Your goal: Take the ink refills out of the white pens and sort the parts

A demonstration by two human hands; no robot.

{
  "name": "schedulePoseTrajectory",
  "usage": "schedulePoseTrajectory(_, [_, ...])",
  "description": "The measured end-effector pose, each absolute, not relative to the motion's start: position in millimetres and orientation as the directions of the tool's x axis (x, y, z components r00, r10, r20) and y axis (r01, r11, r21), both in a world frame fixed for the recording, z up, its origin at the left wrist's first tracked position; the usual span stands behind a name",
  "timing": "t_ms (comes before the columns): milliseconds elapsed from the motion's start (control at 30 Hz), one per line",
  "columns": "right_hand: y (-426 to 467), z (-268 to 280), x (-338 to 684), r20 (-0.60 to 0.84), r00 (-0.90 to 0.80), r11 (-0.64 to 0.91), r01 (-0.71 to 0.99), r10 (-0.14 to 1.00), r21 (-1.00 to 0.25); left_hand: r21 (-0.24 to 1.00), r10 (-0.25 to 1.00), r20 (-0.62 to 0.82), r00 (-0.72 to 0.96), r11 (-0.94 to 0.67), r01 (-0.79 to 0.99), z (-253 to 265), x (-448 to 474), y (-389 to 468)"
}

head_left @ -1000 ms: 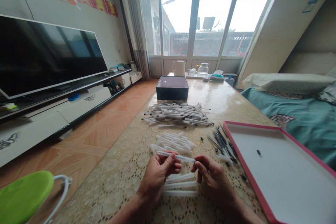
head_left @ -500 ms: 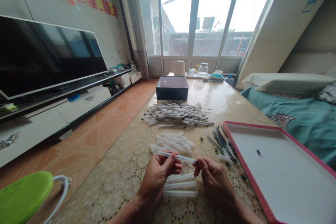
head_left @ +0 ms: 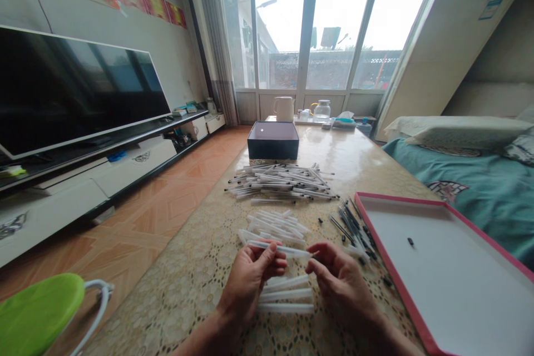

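Note:
My left hand [head_left: 255, 273] pinches a white, translucent pen [head_left: 287, 249] between thumb and fingers, and the pen lies nearly level, pointing right. At its right end a small tip shows between the parted thumb and forefinger of my right hand [head_left: 340, 275], which appears to hold nothing. Beneath the hands several loose white pen barrels [head_left: 287, 293] lie side by side on the table. Just beyond is a heap of similar clear barrels [head_left: 277, 225]. Farther off spreads a larger pile of white pens with dark ends [head_left: 283, 182].
Black refills and caps [head_left: 354, 225] are scattered right of the hands. Beside them lies a pink-rimmed white box lid [head_left: 459, 256] with one black cap [head_left: 411, 242] on it. A dark open box [head_left: 273, 147] stands behind the pens. A green stool [head_left: 39, 311] is at lower left.
The thumb and forefinger of my right hand have parted from the pen's end, uncovering its tip. My left hand keeps the pen in nearly the same place.

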State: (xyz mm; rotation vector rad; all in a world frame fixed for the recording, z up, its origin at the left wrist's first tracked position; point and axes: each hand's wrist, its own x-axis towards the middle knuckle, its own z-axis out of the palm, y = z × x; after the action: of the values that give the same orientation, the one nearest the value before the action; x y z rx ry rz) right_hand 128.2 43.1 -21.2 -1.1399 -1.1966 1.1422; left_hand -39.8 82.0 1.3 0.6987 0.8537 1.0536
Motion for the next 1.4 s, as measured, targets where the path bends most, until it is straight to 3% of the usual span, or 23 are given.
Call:
schedulePoseTrajectory(200, [41,-15,139,0.152,0.074,0.126,0.271,0.986,-0.954,0.849,0.946,-0.268,0.184,0.322,-0.419,7,-47,85])
schedulePoseTrajectory(300, [41,-5,155,0.215,0.144,0.113,0.514,0.966,-0.850,0.865,0.960,-0.275,0.048,0.269,-0.425,12,-56,92])
schedulePoseTrajectory(433, [43,10,184,0.240,0.149,0.062,0.718,0.959,-0.693,0.898,0.964,-0.255,-0.081,0.205,-0.390,14,-66,100])
schedulePoseTrajectory(633, [45,14,208,0.391,0.396,-0.320,0.915,0.831,-0.248,0.997,0.994,-0.049,0.100,0.043,0.059,11,-64,98])
schedulePoseTrajectory(767, [47,9,207,0.556,0.270,-0.306,0.952,0.786,-0.029,0.864,0.965,0.167,0.204,-0.243,0.442,14,-62,91])
schedulePoseTrajectory(867, [48,5,205,0.593,0.207,-0.230,0.972,0.778,-0.037,0.646,0.863,0.288,0.416,-0.496,0.581,17,-66,89])
schedulePoseTrajectory(1000, [50,-2,202,0.579,0.158,-0.092,0.986,0.800,-0.141,0.458,0.684,0.033,0.729,-0.659,0.597,16,-75,92])
schedulePoseTrajectory(1100, [51,-7,199,0.575,0.141,-0.026,0.979,0.806,-0.204,0.383,0.663,-0.042,0.747,-0.680,0.625,11,-80,98])
schedulePoseTrajectory(1400, [47,-4,154,0.424,0.035,0.137,0.920,0.905,-0.368,0.289,0.753,0.051,0.656,-0.640,0.712,-3,-78,114])
